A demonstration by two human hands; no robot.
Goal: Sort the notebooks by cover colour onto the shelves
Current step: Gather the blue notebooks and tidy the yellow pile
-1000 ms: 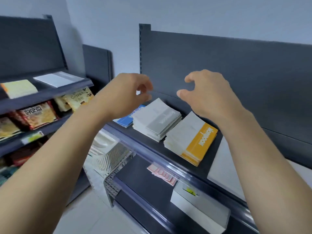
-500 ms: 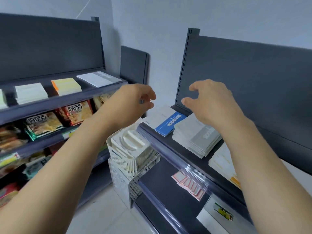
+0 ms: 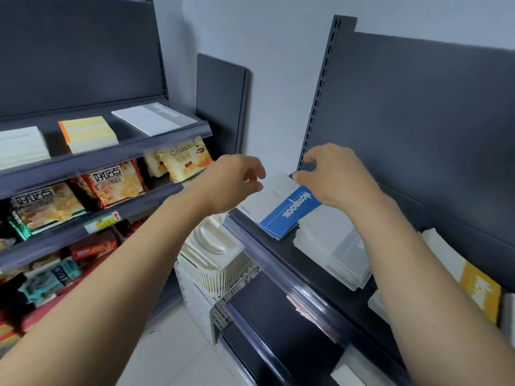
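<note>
Head view: I have this one view only, looking down over both forearms at the right-hand shelf (image 3: 278, 260).
Blue notebooks (image 3: 289, 214): a small stack at the shelf's left end, "NOTEBOOK" band uppermost. I judge this is the blue pile, kept at the end so the colours run along the shelf.
Neighbours: a pale grey stack (image 3: 334, 246) just beside it, then a yellow-banded stack (image 3: 478, 291) further right.
Right hand (image 3: 340, 179): fingers spread in a claw, thumb and forefinger apart, with the thumb tip at the stack's far corner. It looks placed to square or lift the top book.
Left hand (image 3: 234, 185): fingers curled at the stack's left edge. I cannot tell whether they pinch the cover or hover.
Left shelving: an orange-edged stack (image 3: 87, 133) and a grey notebook (image 3: 156, 118) lie on the top shelf, with snack packets (image 3: 111, 185) below.
</note>
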